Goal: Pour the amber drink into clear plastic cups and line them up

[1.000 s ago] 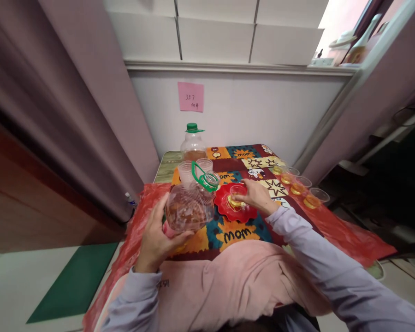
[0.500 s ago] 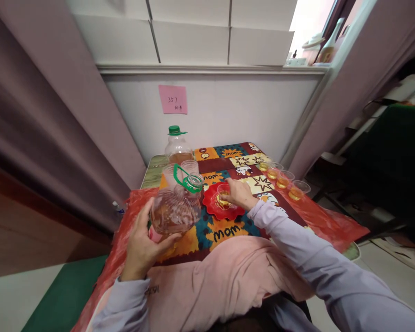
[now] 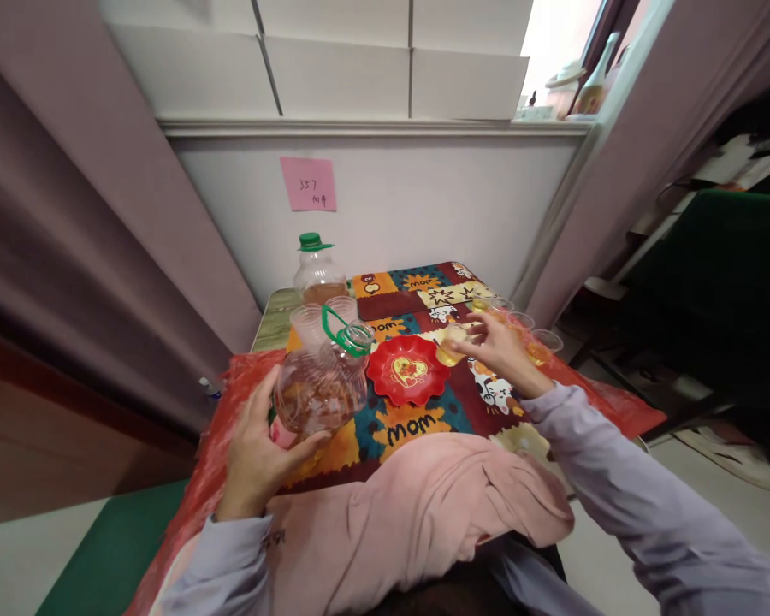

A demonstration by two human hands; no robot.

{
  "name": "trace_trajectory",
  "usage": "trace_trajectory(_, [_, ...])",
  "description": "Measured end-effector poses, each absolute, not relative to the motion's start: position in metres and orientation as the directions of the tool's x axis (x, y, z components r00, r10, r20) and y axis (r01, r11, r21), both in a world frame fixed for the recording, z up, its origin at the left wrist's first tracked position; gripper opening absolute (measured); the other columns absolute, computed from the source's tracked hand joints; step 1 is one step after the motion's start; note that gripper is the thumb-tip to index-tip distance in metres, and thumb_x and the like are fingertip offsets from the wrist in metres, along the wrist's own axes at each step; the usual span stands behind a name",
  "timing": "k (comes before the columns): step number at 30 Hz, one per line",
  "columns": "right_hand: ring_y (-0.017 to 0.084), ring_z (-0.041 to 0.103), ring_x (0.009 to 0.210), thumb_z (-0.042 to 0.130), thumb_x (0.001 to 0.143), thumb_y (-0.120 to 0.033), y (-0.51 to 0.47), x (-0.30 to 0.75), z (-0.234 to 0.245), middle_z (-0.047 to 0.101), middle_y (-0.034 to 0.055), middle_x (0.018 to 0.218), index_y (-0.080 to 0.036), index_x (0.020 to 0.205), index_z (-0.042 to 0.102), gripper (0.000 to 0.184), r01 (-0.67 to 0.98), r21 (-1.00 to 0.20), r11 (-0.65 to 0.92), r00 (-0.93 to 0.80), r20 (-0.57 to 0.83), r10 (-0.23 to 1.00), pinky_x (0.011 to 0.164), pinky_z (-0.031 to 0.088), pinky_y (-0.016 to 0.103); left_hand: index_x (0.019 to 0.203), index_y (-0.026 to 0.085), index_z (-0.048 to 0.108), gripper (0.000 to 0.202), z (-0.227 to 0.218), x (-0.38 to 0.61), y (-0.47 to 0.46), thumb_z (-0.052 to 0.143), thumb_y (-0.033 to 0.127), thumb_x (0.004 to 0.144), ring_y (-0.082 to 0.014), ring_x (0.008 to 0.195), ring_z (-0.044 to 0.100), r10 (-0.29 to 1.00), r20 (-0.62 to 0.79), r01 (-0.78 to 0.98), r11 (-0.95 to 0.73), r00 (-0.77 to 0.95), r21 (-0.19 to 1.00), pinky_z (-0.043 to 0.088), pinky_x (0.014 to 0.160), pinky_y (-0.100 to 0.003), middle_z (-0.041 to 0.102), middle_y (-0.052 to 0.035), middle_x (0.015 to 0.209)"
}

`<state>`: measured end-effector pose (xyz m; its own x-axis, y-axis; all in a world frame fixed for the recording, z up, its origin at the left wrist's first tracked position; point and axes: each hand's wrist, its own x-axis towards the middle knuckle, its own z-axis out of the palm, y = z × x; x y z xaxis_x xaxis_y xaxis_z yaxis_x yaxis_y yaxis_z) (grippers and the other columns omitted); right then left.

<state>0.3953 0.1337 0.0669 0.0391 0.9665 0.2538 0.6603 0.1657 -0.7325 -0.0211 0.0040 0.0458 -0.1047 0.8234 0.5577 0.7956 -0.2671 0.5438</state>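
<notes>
My left hand (image 3: 260,458) is wrapped round the lower side of a clear plastic jug (image 3: 321,389) with a green handle, uncapped and tilted, with brownish liquid inside. Between the fingers of my right hand (image 3: 504,346) is a small clear plastic cup (image 3: 453,344) holding yellowish liquid, lifted just right of a red scalloped plate (image 3: 394,389). A heart design shows on the bare plate. Beyond my right hand stand several similar cups (image 3: 547,342) in a row, partly hidden by it.
A second jug (image 3: 321,278) with a green cap stands at the back left, near stacked clear cups (image 3: 306,323). A patterned mat (image 3: 417,428) and red plastic sheeting (image 3: 222,428) cover the table. Behind is a wall with a pink note (image 3: 308,184).
My right hand has lifted the cup off the red plate and carried it to the right. My left hand still holds the tilted jug. The view has shifted slightly.
</notes>
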Motion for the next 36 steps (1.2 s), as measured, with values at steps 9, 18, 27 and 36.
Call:
trace_trajectory(9, [0.041,0.080,0.101,0.078,0.074,-0.078,0.085,0.538,0.058,0.083,0.0169,0.120,-0.018,0.144,0.064,0.093,0.862,-0.441,-0.249,0.387,0.257,0.886,0.078,0.059,0.047,0.167,0.023,0.045,0.110,0.036,-0.034,0.004,0.089,0.063,0.075,-0.0450,0.147,0.059,0.826,0.530,0.774,-0.204,-0.193,0.600,0.045,0.124,-0.063,0.059,-0.0179,0.163])
trace_trajectory(18, [0.048,0.075,0.122,0.074,0.082,-0.074,0.086,0.571,0.024,0.081,0.0202,0.131,-0.014,0.154,0.054,0.096,0.799,-0.355,-0.485,0.546,0.091,0.833,0.093,0.058,0.054,0.168,0.028,0.045,0.104,0.037,-0.036,0.002,0.089,0.053,0.077,-0.0470,0.145,0.060,0.828,0.518,0.750,-0.199,-0.215,0.630,0.047,0.122,-0.070,0.060,-0.0108,0.163])
trace_trajectory(27, [0.047,0.075,0.123,0.076,0.084,-0.069,0.089,0.564,0.021,0.081,0.0198,0.130,-0.016,0.154,0.053,0.091,0.796,-0.331,-0.507,0.561,0.090,0.823,0.096,0.058,0.055,0.166,0.026,0.048,0.110,0.041,-0.035,0.004,0.090,0.062,0.071,-0.0436,0.142,0.064,0.822,0.533,0.773,-0.201,-0.201,0.602,0.050,0.121,-0.063,0.063,-0.0124,0.160])
trace_trajectory(36, [0.047,0.075,0.122,0.074,0.086,-0.071,0.090,0.571,0.014,0.080,0.0216,0.130,-0.014,0.155,0.052,0.092,0.801,-0.332,-0.498,0.558,0.112,0.822,0.096,0.059,0.056,0.166,0.022,0.050,0.111,0.045,-0.032,0.002,0.089,0.062,0.070,-0.0464,0.142,0.063,0.822,0.525,0.762,-0.190,-0.221,0.619,0.050,0.120,-0.065,0.063,-0.0158,0.159])
